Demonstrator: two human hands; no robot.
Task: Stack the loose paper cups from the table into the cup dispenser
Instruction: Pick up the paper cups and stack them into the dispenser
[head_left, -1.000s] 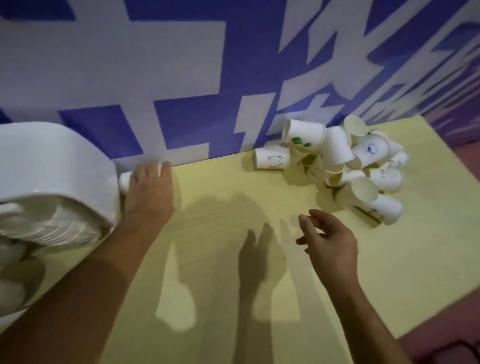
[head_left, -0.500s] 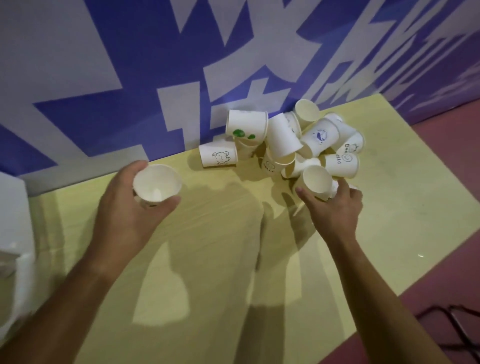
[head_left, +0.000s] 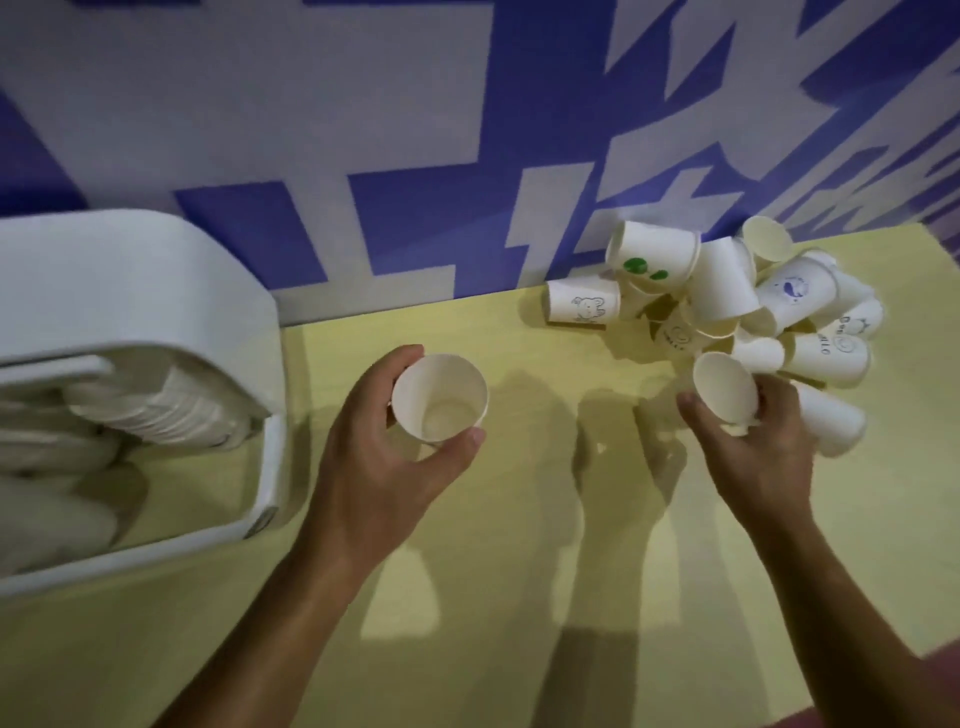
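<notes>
White cup dispenser (head_left: 140, 280) at the left end of the yellow table (head_left: 519, 597), holding a nested row of cups (head_left: 171, 410). Just right of the dispenser, the left hand (head_left: 384, 457) grips 1 plain paper cup (head_left: 439, 397), mouth up, thumb and fingers curled round its wall. Farther right of the dispenser, the right hand (head_left: 763, 457) grips 1 tilted paper cup (head_left: 722, 382) at the near edge of the pile of loose paper cups (head_left: 722, 283).

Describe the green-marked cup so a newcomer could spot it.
On the yellow table, look to the heap of paper cups at the far right, against the blue-and-white wall. The green-marked cup lies on its side at the heap's top left, just above the rabbit cup. It alone carries solid green blobs; its neighbours are plain or have thin drawings.
</notes>
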